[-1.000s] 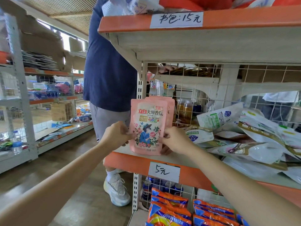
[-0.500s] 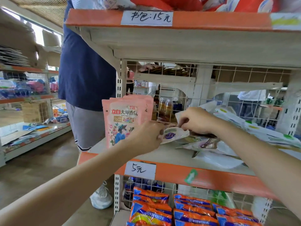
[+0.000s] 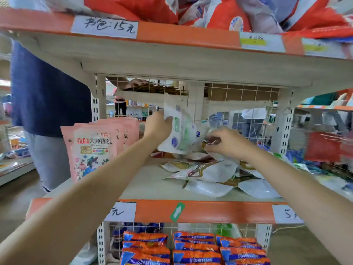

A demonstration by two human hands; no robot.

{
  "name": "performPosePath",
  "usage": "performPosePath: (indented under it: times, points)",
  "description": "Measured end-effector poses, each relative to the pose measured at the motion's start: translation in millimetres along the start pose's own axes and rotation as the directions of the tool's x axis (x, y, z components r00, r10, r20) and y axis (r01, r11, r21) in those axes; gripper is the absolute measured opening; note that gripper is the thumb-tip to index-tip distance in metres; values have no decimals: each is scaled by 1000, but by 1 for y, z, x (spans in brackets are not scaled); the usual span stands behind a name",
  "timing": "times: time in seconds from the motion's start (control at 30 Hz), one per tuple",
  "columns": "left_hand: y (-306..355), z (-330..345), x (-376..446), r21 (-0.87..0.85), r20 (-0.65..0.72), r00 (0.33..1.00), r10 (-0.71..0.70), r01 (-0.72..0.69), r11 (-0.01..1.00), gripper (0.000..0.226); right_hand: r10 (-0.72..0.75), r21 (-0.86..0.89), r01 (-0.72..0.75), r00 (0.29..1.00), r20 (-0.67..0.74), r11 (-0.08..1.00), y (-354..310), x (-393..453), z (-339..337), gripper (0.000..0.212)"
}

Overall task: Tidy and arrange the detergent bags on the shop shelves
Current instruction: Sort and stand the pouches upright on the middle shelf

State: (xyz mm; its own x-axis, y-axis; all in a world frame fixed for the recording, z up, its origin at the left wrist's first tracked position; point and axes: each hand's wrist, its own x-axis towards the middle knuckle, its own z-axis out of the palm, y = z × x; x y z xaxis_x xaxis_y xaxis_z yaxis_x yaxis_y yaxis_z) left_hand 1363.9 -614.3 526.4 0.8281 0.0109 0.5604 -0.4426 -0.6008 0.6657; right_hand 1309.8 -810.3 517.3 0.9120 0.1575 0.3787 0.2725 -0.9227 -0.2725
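Observation:
A row of pink detergent bags [image 3: 91, 148] stands upright at the left end of the middle shelf [image 3: 145, 186]. My left hand [image 3: 158, 127] holds a white bag with green and purple print [image 3: 179, 136], lifted upright above the shelf and blurred. My right hand [image 3: 225, 142] is just right of it, fingers pinched on the edge of another white bag [image 3: 207, 142] on top of the heap. A loose heap of white and gold bags [image 3: 210, 175] lies flat on the shelf below my hands.
A person in a dark blue shirt [image 3: 47, 88] stands at the shelf's left end. An upper shelf [image 3: 172, 35] with red and white bags hangs close overhead. Orange packets [image 3: 194, 247] fill the shelf below. Wire mesh [image 3: 238, 96] backs the shelf.
My left hand let go of the pink bags, which now stand alone, and took hold of a white bag. My right hand moved right, deeper into the heap. The view shifted right.

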Motion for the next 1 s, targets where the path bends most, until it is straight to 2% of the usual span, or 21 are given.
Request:
performPosePath:
  times: [0.07, 0.13, 0.2, 0.27, 0.3, 0.33, 0.43, 0.53, 0.6, 0.63, 0.7, 0.77, 0.8, 0.83, 0.93, 1.0]
  points:
    - [17, 8, 1, -176, 26, 999, -27, 32, 984, 13, -20, 141, 6, 995, 96, 990, -8, 1, 1, 68]
    - [30, 19, -3, -362, 139, 988, -61, 109, 926, 13, -21, 137, 3, 991, 132, 991, -14, 2, 9, 75]
    - [39, 27, -8, -561, 256, 964, -68, 205, 802, 18, 22, 94, -22, 1000, -4, 995, -11, 8, 18, 61]
    - [43, 31, -13, -680, 367, 929, -43, 299, 670, 23, 127, 96, -108, 966, -226, 990, -4, 13, 18, 30]
    - [40, 34, -14, -668, 382, 924, -33, 300, 681, 26, 195, 161, -153, 935, -296, 975, 2, 16, 16, 23]
    - [33, 38, -13, -618, 365, 931, -30, 266, 740, 26, 269, 267, -186, 907, -323, 946, 6, 16, 13, 20]
    - [6, 49, -6, -345, 272, 962, -32, 128, 930, 19, 462, 639, -183, 834, -302, 747, 28, 18, 1, 10]
    - [-14, 65, -1, -86, 313, 947, -74, 106, 991, 13, 596, 817, -180, 769, -231, 548, 67, 26, -10, 23]
    - [-22, 77, 1, 37, 403, 913, -67, 56, 998, 18, 625, 711, -327, 755, -200, 622, 94, 24, -16, 11]
    - [-23, 83, 2, 88, 444, 894, -57, 20, 996, 22, 634, 580, -444, 755, -169, 683, 103, 19, -18, 16]
    - [-26, 96, 7, 183, 506, 861, -54, -46, 982, 36, 640, 202, -615, 763, -89, 762, 111, 4, -19, 58]
    - [-30, 113, 16, 267, 526, 849, -47, -113, 957, 47, 610, -65, -617, 786, -100, 785, 113, -10, -21, 90]
    - [-30, 119, 17, 302, 537, 842, -47, -140, 943, 46, 571, -141, -581, 814, -108, 802, 111, -14, -21, 91]
    - [-32, 128, 21, 324, 547, 836, -46, -161, 932, 43, 523, -217, -534, 845, -111, 817, 110, -17, -20, 84]
    - [-43, 146, 29, 402, 577, 816, -43, -238, 884, 39, 390, -420, -399, 914, -111, 815, 102, -21, -17, 45]
    - [-49, 147, 30, 426, 568, 823, 17, -311, 850, 40, 303, -416, -315, 948, -97, 853, 95, -20, -17, 32]
